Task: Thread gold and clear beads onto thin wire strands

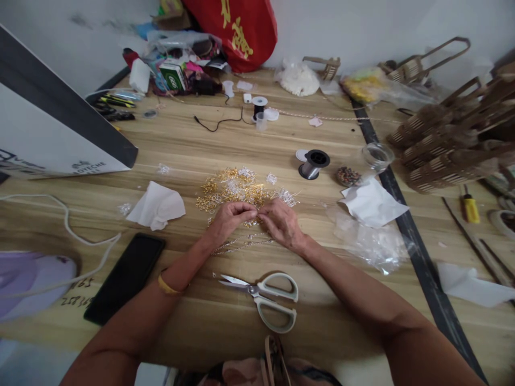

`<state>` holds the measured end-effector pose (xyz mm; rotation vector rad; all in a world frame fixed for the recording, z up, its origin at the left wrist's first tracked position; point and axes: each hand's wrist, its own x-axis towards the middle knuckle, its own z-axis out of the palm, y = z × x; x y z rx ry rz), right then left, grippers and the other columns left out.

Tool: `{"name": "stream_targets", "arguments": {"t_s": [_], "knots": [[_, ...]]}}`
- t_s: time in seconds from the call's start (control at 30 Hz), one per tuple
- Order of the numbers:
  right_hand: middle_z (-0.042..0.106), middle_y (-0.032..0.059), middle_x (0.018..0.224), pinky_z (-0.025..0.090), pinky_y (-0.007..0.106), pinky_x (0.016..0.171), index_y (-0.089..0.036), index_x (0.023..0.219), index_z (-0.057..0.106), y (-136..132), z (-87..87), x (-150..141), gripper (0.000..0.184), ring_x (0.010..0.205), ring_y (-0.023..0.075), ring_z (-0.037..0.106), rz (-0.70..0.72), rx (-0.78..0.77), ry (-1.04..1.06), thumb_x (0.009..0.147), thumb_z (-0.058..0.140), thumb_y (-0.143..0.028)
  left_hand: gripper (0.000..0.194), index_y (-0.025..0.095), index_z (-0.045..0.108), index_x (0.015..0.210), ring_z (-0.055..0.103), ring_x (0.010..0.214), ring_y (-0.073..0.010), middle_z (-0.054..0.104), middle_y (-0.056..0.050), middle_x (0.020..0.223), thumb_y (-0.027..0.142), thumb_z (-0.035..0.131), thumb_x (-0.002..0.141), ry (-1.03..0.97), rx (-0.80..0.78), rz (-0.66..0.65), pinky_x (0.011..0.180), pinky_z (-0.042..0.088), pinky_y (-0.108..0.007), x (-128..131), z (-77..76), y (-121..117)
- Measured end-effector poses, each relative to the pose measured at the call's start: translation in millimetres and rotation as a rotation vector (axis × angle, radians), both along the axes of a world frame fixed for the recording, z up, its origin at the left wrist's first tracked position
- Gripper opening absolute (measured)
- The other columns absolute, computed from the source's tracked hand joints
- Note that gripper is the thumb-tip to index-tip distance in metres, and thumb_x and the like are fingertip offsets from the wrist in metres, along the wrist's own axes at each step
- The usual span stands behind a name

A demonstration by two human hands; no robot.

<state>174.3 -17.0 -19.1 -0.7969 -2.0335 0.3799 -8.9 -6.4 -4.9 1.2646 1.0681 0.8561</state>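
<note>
My left hand (pixel 235 217) and my right hand (pixel 279 221) meet fingertip to fingertip over the middle of the table. Both are closed in a pinch, and whatever lies between the fingers is too small to make out. Just beyond them spreads a pile of gold and silver jewellery findings (pixel 231 185), with small rings at its left and thin silver pins (pixel 286 197) at its right. A fine chain (pixel 243 245) lies in strands just below my hands. Nearer to me rest scissors (pixel 257 292) with pale handles, blades parted and pointing left.
A black phone (pixel 125 277) and a white paper (pixel 157 206) lie at left. A wire spool (pixel 314 163), a glass jar (pixel 377 156), crumpled paper (pixel 372 202) and clear plastic bags (pixel 376 244) are at right. A large box (pixel 60 128) stands at far left.
</note>
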Motion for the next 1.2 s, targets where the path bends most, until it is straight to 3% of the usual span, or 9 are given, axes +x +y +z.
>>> {"name": "stream_targets", "arguments": {"t_s": [1.2], "knots": [[0.059, 0.0041, 0.081, 0.046, 0.032, 0.071, -0.020, 0.090, 0.053, 0.6, -1.1, -0.4, 0.003, 0.076, 0.0164, 0.053, -0.022, 0.000, -0.024, 0.088, 0.052, -0.019, 0.021, 0.014, 0.071, 0.078, 0.059, 0.067, -0.0123, 0.070, -0.002, 0.073, 0.033, 0.073, 0.069, 0.000, 0.021, -0.020, 0.069, 0.045, -0.024, -2.0, -2.6, 1.2]]}}
